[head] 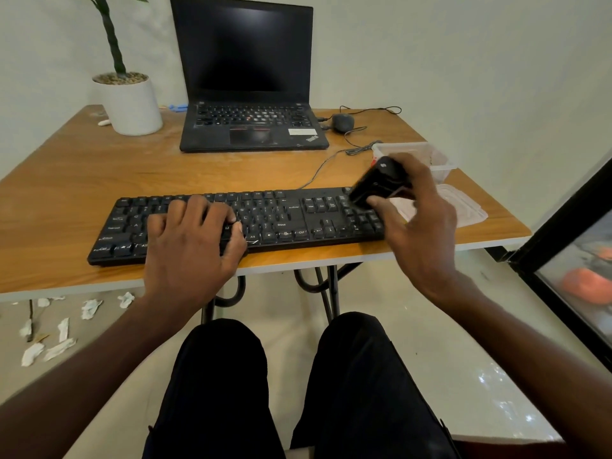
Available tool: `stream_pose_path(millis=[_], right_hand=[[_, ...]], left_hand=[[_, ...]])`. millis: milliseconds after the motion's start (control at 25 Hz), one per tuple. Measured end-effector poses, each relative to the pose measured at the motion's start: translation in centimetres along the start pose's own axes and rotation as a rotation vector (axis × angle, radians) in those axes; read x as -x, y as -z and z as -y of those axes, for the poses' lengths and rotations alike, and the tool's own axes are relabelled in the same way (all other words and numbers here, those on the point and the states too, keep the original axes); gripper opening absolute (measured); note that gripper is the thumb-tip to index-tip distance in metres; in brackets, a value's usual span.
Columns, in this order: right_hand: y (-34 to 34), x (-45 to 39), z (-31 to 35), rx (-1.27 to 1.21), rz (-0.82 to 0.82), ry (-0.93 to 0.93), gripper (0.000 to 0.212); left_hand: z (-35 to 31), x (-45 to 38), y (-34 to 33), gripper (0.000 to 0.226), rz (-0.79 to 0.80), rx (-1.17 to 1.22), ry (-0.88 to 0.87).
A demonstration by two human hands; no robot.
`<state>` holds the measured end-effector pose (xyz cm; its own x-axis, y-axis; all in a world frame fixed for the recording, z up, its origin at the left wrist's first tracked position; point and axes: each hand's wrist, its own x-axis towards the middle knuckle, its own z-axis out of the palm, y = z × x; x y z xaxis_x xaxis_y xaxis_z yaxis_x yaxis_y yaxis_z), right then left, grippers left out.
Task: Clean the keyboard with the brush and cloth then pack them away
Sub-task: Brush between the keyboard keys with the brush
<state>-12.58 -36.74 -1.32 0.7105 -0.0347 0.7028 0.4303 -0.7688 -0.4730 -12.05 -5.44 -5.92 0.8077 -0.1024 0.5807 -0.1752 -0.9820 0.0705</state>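
A black keyboard (281, 217) lies along the near edge of the wooden table (82, 180). My left hand (192, 240) rests on its left half, fingers curled over the keys, thumb at the front edge. My right hand (420, 217) grips a black brush (377, 182), blurred, tilted down onto the number pad at the keyboard's right end. A clear plastic container (437, 164) stands behind my right hand, and its lid (463, 207) lies flat beside the keyboard. A pale cloth seems to lie on the lid.
An open black laptop (248, 94) sits at the back, a wired mouse (342, 122) and cable to its right. A white plant pot (132, 104) stands back left. Crumpled tissues (59, 339) litter the floor on the left. A dark frame (563, 226) stands right.
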Motion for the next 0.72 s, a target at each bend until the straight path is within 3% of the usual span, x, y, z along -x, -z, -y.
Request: stream_pose_path(millis=[120,200,440,600,720], right_hand=[[-1.4,0.0,1.1,0.006,0.110,0.090,0.057],[-1.8,-0.2,0.7,0.125,0.065,0.116,0.058],[-0.8,-0.8,-1.4,0.363,-0.053,-0.062,0.056],[0.0,-0.4,-0.9,0.250,-0.057,-0.041,0.059],[0.2,0.2,0.0,0.128,0.091,0.048,0.061]], left_hand=[[-0.1,0.0,0.0,0.041,0.002,0.004,0.005],[-0.1,0.0,0.1,0.041,0.009,0.003,0.010],[0.0,0.1,0.0,0.041,-0.002,-0.001,0.006],[0.0,0.1,-0.1,0.041,0.003,0.002,0.005],[0.1,0.1,-0.1,0.041,0.005,-0.003,0.003]])
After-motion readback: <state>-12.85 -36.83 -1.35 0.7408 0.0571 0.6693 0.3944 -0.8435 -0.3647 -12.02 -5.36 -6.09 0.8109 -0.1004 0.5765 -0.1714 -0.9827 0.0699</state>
